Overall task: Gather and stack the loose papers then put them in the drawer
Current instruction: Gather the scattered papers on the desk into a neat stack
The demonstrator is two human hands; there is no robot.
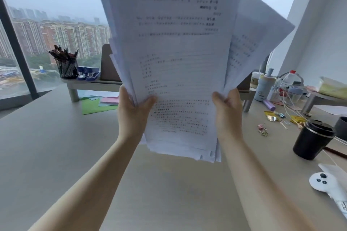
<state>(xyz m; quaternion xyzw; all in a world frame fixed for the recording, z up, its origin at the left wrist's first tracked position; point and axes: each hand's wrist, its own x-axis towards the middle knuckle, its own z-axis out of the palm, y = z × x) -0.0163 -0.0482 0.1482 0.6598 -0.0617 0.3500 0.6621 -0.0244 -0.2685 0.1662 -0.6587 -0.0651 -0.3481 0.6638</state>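
Many sheets: a thick, messy bundle of papers [176, 65], thin white printed pages, held upright in the air above the desk [56, 155], text too blurry to read
Edges: not squared up at all, bottom edges stagger like steps, a few sheets fan out to the upper right, corners poking out on the left side too
Left hand [134, 113]: closed on the bundle's lower left edge, thumb on the front page, fingers hidden behind the papers
Right hand [228, 112]: closed on the lower right edge, same pinch, thumb in front, rest behind
Arms: both bare, reaching up from the bottom of the view
Desk: smooth, matte, pale grey-beige, directly under the papers
Coloured sheets [99, 104]: green, pink and pale blue, flat on the desk left of the bundle, tucked partly under a low shelf riser [90, 83]
On that riser: mesh pen cup [66, 66] stuffed with pens, blue staplers [89, 73] just beside it
Right of the papers: black lidded coffee cup [312, 139], glossy, round; small binder clips [262, 129] between it and the bundle; bottles and cables further back, pretty cluttered
Behind everything: big window [47, 15], hazy apartment blocks outside
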